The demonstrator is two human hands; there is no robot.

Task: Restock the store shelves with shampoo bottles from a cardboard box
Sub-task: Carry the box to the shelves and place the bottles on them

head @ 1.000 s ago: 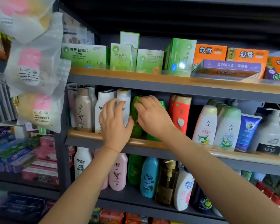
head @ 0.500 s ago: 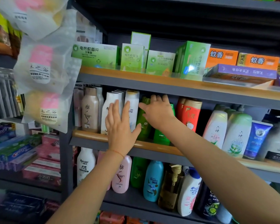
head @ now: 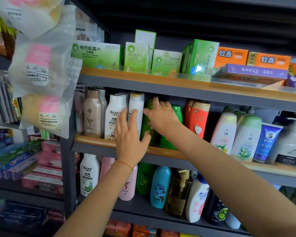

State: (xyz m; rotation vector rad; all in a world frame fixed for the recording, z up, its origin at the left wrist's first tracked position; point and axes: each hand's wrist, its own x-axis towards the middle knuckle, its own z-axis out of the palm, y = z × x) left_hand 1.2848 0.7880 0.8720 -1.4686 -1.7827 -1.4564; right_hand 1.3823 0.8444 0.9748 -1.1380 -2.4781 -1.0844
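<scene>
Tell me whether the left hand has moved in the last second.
Yes. The left hand has slid down and right across the white Racien bottle, uncovering its label.

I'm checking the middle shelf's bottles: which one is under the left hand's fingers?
The tall white bottle with the gold cap; the left hand lies flat on it, between the Raclen bottle and green bottle.
</scene>
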